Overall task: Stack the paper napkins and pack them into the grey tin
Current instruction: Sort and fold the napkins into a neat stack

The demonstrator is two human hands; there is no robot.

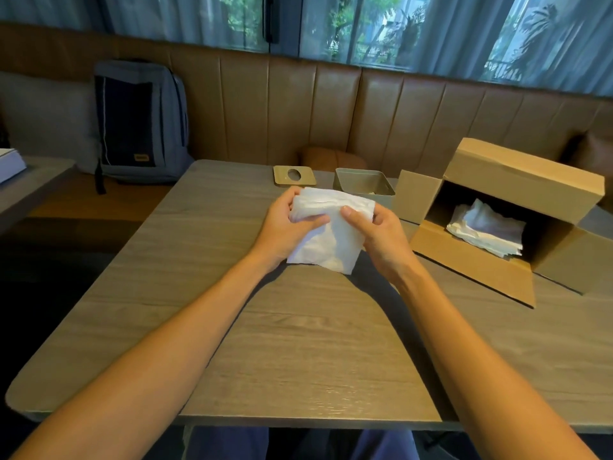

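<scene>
A stack of white paper napkins (331,224) is held above the middle of the table, tilted toward me. My left hand (287,227) grips its left edge, thumb on top. My right hand (374,230) grips the right edge, thumb pressed on the front face. Just behind the stack stands the open grey tin (363,184), with a bit of white showing inside it. Its wooden lid (293,175) with an oval hole lies flat to the tin's left.
An open cardboard box (517,220) lies on its side at the right, with more white napkins (484,230) inside. A brown bench runs behind the wooden table (298,343), with a grey backpack (139,122) on it at the left.
</scene>
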